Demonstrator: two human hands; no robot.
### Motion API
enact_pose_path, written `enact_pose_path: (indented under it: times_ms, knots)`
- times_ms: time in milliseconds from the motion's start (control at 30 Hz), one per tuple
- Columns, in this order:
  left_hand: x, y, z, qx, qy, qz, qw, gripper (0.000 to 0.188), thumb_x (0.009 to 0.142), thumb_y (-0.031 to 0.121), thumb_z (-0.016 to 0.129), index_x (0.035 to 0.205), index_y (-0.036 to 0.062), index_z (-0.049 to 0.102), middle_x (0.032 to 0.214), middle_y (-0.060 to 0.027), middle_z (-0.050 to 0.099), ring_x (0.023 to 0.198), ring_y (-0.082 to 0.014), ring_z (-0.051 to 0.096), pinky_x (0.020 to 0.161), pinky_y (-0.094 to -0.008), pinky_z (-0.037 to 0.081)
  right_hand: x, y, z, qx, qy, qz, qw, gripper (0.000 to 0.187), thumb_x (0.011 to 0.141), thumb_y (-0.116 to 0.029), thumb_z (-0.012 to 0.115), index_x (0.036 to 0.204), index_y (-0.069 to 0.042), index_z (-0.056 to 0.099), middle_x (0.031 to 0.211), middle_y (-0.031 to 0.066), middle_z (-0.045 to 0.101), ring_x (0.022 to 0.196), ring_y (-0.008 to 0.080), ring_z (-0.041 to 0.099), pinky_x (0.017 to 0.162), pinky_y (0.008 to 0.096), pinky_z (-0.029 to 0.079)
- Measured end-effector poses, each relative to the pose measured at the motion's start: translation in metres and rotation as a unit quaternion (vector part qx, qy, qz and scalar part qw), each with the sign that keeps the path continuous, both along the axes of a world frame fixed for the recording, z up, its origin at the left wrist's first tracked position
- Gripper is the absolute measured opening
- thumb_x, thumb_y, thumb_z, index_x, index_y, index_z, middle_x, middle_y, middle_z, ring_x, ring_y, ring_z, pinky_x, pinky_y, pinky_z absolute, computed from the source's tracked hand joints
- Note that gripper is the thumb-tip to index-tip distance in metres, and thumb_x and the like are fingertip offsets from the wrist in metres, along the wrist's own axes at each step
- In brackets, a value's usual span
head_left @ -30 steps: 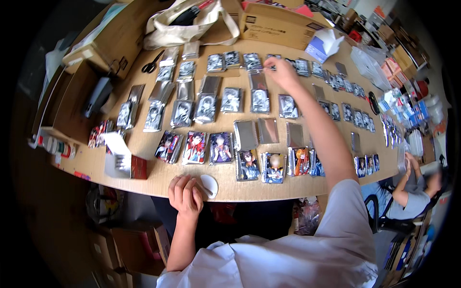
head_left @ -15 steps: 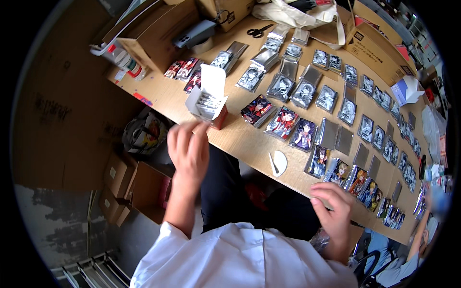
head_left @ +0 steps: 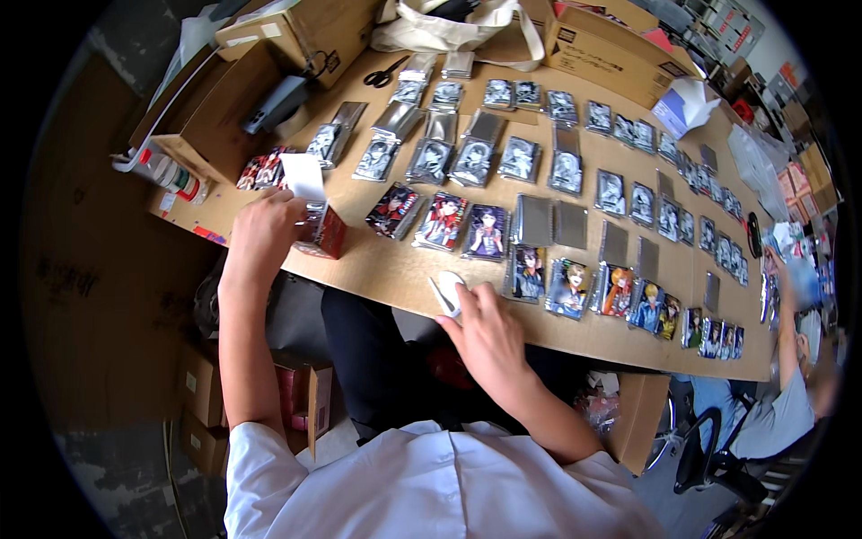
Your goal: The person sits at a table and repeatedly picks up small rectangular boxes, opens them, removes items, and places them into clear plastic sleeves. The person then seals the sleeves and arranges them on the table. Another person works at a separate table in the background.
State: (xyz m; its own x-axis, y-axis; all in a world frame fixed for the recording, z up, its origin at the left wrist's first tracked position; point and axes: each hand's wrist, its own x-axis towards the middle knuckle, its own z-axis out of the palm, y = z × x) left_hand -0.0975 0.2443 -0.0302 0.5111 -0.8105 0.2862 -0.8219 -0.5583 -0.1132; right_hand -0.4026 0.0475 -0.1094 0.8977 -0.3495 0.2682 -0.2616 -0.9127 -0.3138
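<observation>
My left hand [head_left: 263, 235] is at the opening of a small red and white carton [head_left: 329, 235] whose white flap stands up. Its fingers are curled together; what they grip, if anything, is hidden. Near the table's front edge my right hand [head_left: 488, 334] has its fingers apart, the index fingertip at a flat white rounded piece [head_left: 451, 281]. A thin pointed strip lies along that piece's left side. Beyond lie stacks of sleeved colour picture cards [head_left: 441, 221], with rows of black-and-white picture cards [head_left: 472, 162] farther back.
Left on the table are a red-capped bottle [head_left: 175, 177] and an open cardboard box [head_left: 211, 117]. Scissors [head_left: 384, 74], a cloth bag [head_left: 449, 31] and a large carton [head_left: 611, 54] are at the back. Another person's arm [head_left: 786, 305] is at the far right.
My left hand has come down onto the carton's opening. My right hand has moved left to the white rounded piece. The whole view has shifted, so the table appears farther left.
</observation>
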Motion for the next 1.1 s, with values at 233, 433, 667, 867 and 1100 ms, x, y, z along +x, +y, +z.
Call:
enact_pose_path:
  times_ms: [233, 433, 667, 867, 1100]
  knots:
    - [-0.002, -0.001, 0.002, -0.011, -0.016, -0.044, 0.999, 0.014, 0.078, 0.009, 0.081, 0.083, 0.0072, 0.069, 0.087, -0.0055, 0.068, 0.095, -0.0285, 0.066, 0.083, -0.0426, 0.057, 0.011, 0.006, -0.010, 0.024, -0.024, -0.040, 0.999, 0.049, 0.092, -0.027, 0.082, 0.129, 0.000, 0.065, 0.118, 0.0124, 0.057, 0.105, 0.0294, 0.068, 0.073, 0.0378, 0.063]
    - [-0.006, 0.001, 0.004, -0.033, 0.004, -0.040, 0.999, 0.017, 0.077, 0.009, 0.082, 0.083, 0.0061, 0.067, 0.088, -0.0060, 0.068, 0.096, -0.0293, 0.065, 0.085, -0.0427, 0.056, 0.008, 0.005, -0.011, 0.098, -0.038, -0.022, 0.994, 0.039, 0.091, -0.018, 0.080, 0.126, -0.003, 0.067, 0.126, 0.0107, 0.062, 0.101, 0.0329, 0.072, 0.082, 0.0428, 0.061]
    - [0.006, 0.002, 0.002, -0.016, 0.065, -0.054, 0.996, 0.016, 0.077, 0.009, 0.083, 0.087, 0.0052, 0.071, 0.091, -0.0071, 0.070, 0.096, -0.0299, 0.065, 0.090, -0.0432, 0.053, 0.010, 0.000, -0.009, 0.117, -0.065, -0.021, 0.991, 0.039, 0.093, -0.015, 0.079, 0.126, 0.002, 0.068, 0.124, 0.0149, 0.062, 0.090, 0.0324, 0.074, 0.074, 0.0422, 0.062]
    - [0.009, 0.000, 0.009, 0.016, 0.045, -0.083, 0.995, 0.013, 0.081, 0.006, 0.080, 0.090, 0.0035, 0.071, 0.092, -0.0089, 0.071, 0.100, -0.0314, 0.065, 0.094, -0.0442, 0.051, 0.021, -0.005, -0.010, 0.118, -0.031, -0.038, 0.992, 0.039, 0.090, -0.013, 0.082, 0.120, 0.001, 0.062, 0.115, 0.0169, 0.060, 0.086, 0.0339, 0.074, 0.072, 0.0418, 0.062]
    - [-0.017, 0.030, 0.024, -0.249, -0.091, 0.044, 0.963, 0.016, 0.103, 0.007, 0.065, 0.118, 0.0014, 0.066, 0.104, -0.0150, 0.069, 0.100, -0.0353, 0.065, 0.093, -0.0441, 0.051, 0.016, -0.004, -0.023, 0.178, -0.124, 0.018, 0.976, 0.033, 0.089, -0.006, 0.080, 0.112, -0.003, 0.057, 0.098, 0.0184, 0.071, 0.087, 0.0369, 0.074, 0.070, 0.0473, 0.060]
